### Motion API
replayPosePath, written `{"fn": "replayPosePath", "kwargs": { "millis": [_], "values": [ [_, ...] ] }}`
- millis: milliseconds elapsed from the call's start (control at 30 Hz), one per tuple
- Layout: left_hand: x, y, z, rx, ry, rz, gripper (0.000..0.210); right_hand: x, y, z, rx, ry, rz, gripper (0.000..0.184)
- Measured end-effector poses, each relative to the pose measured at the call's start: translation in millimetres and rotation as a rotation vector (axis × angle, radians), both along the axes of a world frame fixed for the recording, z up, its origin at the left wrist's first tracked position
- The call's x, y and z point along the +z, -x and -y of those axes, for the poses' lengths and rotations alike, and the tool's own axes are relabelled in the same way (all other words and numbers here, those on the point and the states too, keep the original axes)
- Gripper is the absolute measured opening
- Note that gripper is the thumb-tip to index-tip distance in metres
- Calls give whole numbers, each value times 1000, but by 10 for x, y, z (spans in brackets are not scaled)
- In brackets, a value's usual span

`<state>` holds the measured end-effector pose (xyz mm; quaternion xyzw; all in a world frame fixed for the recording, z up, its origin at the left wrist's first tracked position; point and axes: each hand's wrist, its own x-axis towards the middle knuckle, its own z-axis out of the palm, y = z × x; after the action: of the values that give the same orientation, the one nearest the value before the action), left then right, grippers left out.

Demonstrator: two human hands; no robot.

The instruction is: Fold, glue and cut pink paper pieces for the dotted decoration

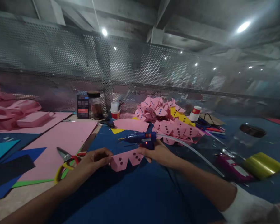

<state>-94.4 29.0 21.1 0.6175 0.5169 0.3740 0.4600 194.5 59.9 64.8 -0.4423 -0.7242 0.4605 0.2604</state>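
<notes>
A cut pink paper strip (119, 162) with dark diamond marks and a notch in its lower edge hangs above the blue tabletop (130, 199). My left hand (96, 160) pinches its left end between thumb and fingers. In my right hand (158, 154) is a blue hot glue gun (140, 137), its nozzle pointing left and a small red light lit. The right thumb lies against the strip's right end. A long clear glue stick (191, 144) trails from the gun's back. Scissors (68, 158) with red and yellow handles lie beside my left wrist.
Behind the gun rises a heap of marked pink paper pieces (161, 109). A lidded clear jar (247, 138), a magenta tool (234, 168) and a yellow roll (264, 165) are at right. Pink sheets (58, 137) lie at left. Perforated metal panels (126, 62) stand behind.
</notes>
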Motion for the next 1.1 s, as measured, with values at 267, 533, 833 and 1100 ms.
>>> {"fn": "replayPosePath", "kwargs": {
  "millis": [267,533,833,1100],
  "values": [
    [13,-67,76,-78,-11,8,33,-53,2,-100,-73,-25,20,36],
    [-180,-15,37,-115,39,74,29,-203,-33,-319,-68,-33,78,33],
    [-218,-4,87,-111,52,68,26,-225,39,-452,-6,-9,125,31],
    [-111,79,11,57,-14,32,23,-94,-17,-315,-99,-48,163,44]
  ]
}}
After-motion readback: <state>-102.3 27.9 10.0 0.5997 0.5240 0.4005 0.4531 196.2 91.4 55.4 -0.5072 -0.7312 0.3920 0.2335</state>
